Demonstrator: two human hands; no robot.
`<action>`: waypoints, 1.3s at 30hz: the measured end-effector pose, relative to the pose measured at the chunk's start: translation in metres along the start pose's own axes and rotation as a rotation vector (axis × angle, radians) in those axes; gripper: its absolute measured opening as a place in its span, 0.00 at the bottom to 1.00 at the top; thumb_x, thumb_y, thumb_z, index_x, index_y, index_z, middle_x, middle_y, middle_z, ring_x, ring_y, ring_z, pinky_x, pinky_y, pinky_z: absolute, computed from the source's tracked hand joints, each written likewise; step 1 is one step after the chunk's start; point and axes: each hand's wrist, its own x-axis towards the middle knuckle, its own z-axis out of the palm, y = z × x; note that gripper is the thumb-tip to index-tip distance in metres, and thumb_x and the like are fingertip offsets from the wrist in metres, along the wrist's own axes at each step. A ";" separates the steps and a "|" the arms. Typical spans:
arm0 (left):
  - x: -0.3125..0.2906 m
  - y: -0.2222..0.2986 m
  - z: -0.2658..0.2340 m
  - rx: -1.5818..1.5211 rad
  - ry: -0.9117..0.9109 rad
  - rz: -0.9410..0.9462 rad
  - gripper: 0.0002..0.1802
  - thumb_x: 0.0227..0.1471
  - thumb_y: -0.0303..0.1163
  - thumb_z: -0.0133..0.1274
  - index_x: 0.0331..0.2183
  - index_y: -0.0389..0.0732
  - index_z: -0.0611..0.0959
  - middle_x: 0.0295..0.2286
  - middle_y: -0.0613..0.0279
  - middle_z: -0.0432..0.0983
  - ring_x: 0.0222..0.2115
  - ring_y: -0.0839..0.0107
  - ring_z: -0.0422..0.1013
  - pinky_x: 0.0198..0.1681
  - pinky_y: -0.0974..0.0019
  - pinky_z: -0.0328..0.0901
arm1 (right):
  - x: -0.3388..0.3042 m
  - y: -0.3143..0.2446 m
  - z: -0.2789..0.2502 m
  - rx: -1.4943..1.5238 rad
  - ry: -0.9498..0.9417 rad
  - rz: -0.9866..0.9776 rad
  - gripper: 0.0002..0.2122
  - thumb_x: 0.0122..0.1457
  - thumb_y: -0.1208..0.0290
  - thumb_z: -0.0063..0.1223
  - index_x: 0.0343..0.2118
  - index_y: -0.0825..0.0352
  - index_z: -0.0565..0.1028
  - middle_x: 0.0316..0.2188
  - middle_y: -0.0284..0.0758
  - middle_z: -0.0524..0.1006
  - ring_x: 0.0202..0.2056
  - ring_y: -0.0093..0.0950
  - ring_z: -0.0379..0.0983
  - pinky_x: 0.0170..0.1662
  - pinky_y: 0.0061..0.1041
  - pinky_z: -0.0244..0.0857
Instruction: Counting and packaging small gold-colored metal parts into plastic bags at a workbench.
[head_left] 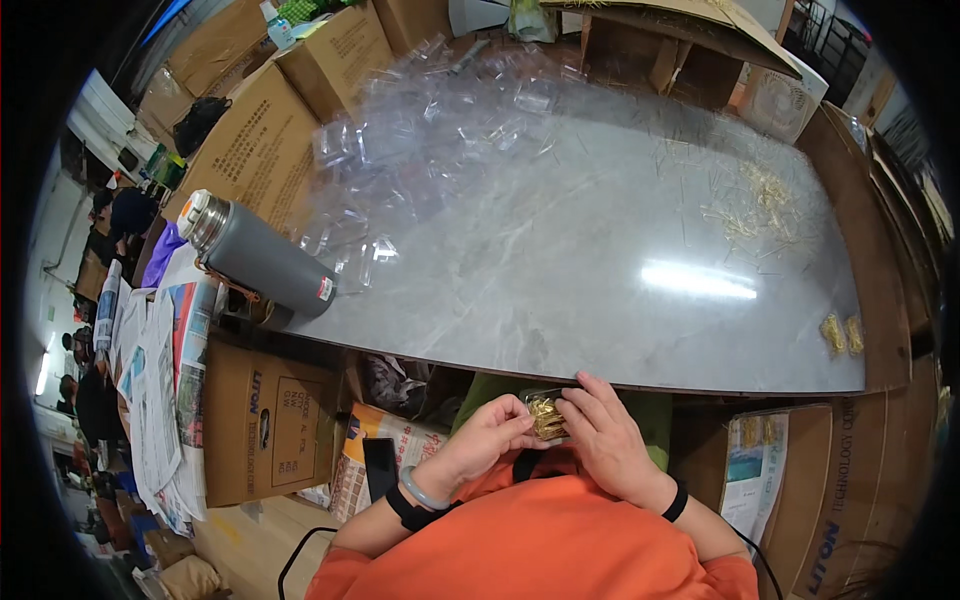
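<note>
A small clear plastic box (pixel 546 416) filled with thin gold-coloured pins is held just in front of the table's near edge. My left hand (pixel 484 436) pinches its left side between thumb and fingers, and a pale bangle and black band circle that wrist. My right hand (pixel 612 438) closes over the box from the right, its fingers partly covering it. Loose gold-coloured pins (pixel 768 205) lie scattered at the table's far right. Two small bundles of pins (pixel 842 335) rest by the right edge. Clear empty boxes (pixel 430 130) are heaped at the far left.
The grey table (pixel 520 290) has a cardboard wall (pixel 870 220) on its right. A grey thermos flask (pixel 262 255) leans at its left, beside cardboard boxes (pixel 250 150). Below the table are a carton (pixel 265 425) and a dark phone (pixel 380 468). People (pixel 130 212) are at far left.
</note>
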 end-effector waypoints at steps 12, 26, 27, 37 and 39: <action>0.077 0.071 0.036 0.324 -0.074 0.316 0.09 0.65 0.31 0.55 0.39 0.35 0.75 0.35 0.63 0.75 0.34 0.75 0.75 0.42 0.70 0.72 | 0.046 0.046 -0.024 0.126 0.301 0.166 0.17 0.60 0.82 0.56 0.53 0.69 0.73 0.52 0.46 0.73 0.57 0.50 0.70 0.61 0.43 0.67; 0.101 0.057 0.054 1.598 0.039 0.979 0.37 0.58 0.38 0.60 0.60 0.28 0.66 0.58 0.42 0.62 0.63 0.42 0.59 0.67 0.42 0.55 | 0.011 0.060 -0.034 0.150 0.323 0.394 0.27 0.60 0.77 0.59 0.62 0.73 0.65 0.59 0.50 0.70 0.62 0.52 0.65 0.67 0.47 0.56; 0.103 0.055 0.054 1.594 0.039 0.971 0.36 0.58 0.37 0.60 0.60 0.28 0.67 0.58 0.42 0.62 0.62 0.41 0.59 0.67 0.42 0.55 | 0.005 0.057 -0.032 0.119 0.301 0.397 0.27 0.61 0.76 0.59 0.63 0.74 0.65 0.60 0.51 0.70 0.63 0.52 0.65 0.67 0.48 0.56; 0.104 0.058 0.058 1.628 0.027 0.964 0.32 0.59 0.33 0.57 0.59 0.28 0.68 0.58 0.41 0.63 0.61 0.40 0.60 0.66 0.41 0.56 | 0.025 0.059 -0.025 0.041 0.441 0.363 0.18 0.60 0.84 0.55 0.54 0.73 0.73 0.47 0.47 0.79 0.50 0.49 0.75 0.56 0.45 0.66; 0.104 0.059 0.058 1.631 0.021 0.966 0.32 0.59 0.33 0.57 0.59 0.28 0.68 0.58 0.41 0.63 0.61 0.41 0.60 0.66 0.41 0.56 | 0.032 0.066 -0.030 0.054 0.428 0.410 0.17 0.59 0.83 0.56 0.52 0.71 0.75 0.42 0.44 0.80 0.46 0.45 0.76 0.51 0.40 0.69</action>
